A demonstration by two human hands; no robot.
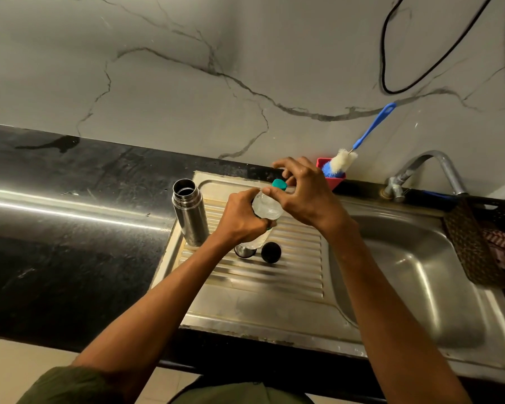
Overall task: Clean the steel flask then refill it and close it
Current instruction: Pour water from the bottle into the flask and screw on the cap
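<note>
Here both forearms reach in from the near edge of the counter (70,228) and meet above the ribbed drainboard (289,258) of the steel sink (420,272). The left hand (239,220) is wrapped around the body of a clear plastic bottle (267,207), fingers curled tight on it, holding it tilted with its neck pointing toward the back wall. The right hand (301,191) comes over from the right, wrist bent, with thumb and fingertips pinching the green cap (280,184) at the bottle's top while the other fingers fan out above it. The steel flask (188,212) stands upright and open at the left edge of the drainboard, just left of the left hand and apart from it. Under the bottle, a small steel cup (245,252) is partly hidden by the left hand, and a black round lid (271,252) lies just beside it on the ribs. At the back edge, behind the right hand, a bottle brush (359,141) with a blue handle leans in a red holder (334,179). The tap (429,167) rises at the back right, and a brown woven basket (470,243) sits by the right side of the basin.
</note>
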